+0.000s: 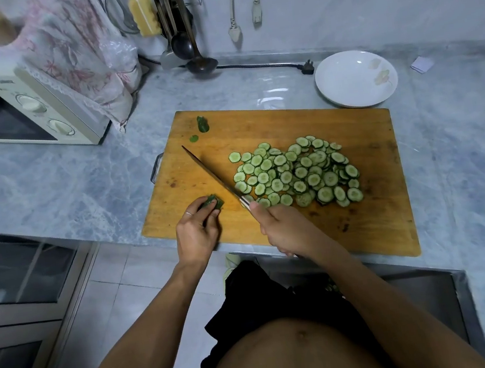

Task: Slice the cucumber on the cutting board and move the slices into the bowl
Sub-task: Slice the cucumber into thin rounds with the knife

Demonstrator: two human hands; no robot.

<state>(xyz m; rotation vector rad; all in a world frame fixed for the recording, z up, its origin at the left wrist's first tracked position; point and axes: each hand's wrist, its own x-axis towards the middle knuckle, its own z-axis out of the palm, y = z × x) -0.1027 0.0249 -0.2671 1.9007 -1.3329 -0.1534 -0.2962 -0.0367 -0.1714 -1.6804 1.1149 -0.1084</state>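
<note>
A wooden cutting board (371, 223) lies on the marble counter. A heap of several thin cucumber slices (298, 174) covers its middle. My left hand (195, 235) pinches a short dark green cucumber stub (214, 202) at the board's near left. My right hand (283, 227) grips the handle of a long knife (212, 175), whose blade angles up and left between the stub and the slices. Two small green end pieces (202, 124) lie at the board's far left corner. A white bowl (355, 78) stands empty behind the board's far right corner.
A microwave (27, 109) under a floral cloth stands at the left. Ladles (198, 57) and utensils hang at the back wall, with a black cable and plug (308, 67) along the counter's rear. A sink (425, 292) lies at the near right.
</note>
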